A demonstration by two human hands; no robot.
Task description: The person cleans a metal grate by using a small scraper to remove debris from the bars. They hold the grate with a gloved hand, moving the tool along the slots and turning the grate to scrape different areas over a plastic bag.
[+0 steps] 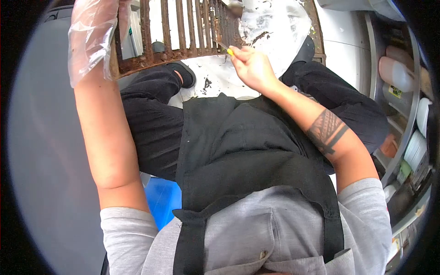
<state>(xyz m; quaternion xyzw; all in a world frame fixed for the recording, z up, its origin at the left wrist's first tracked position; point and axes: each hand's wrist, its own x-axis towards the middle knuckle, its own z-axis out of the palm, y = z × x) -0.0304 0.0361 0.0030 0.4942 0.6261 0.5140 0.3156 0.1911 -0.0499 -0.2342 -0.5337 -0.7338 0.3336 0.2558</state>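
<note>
A brown, dirt-crusted slatted grate (181, 32) is held tilted at the top of the view. My left hand (94, 27), in a loose clear plastic glove, grips its left edge; the fingertips are mostly hidden or cut off by the frame. My bare right hand (251, 66) is closed on a thin tool with a yellow end (230, 52). The tool's thin part reaches up and left to the grate's lower slats. Under and beside the grate, a crumpled clear plastic sheet (279, 32) carries dark bits of debris.
Dark crumbs lie on the white floor (208, 89) between my feet. A blue container (163, 199) is beside my left thigh. At the right stands a metal shelf (373, 59) with plastic bottles (396, 73) and stacked white dishes (415, 149). A large grey surface (50, 137) fills the left.
</note>
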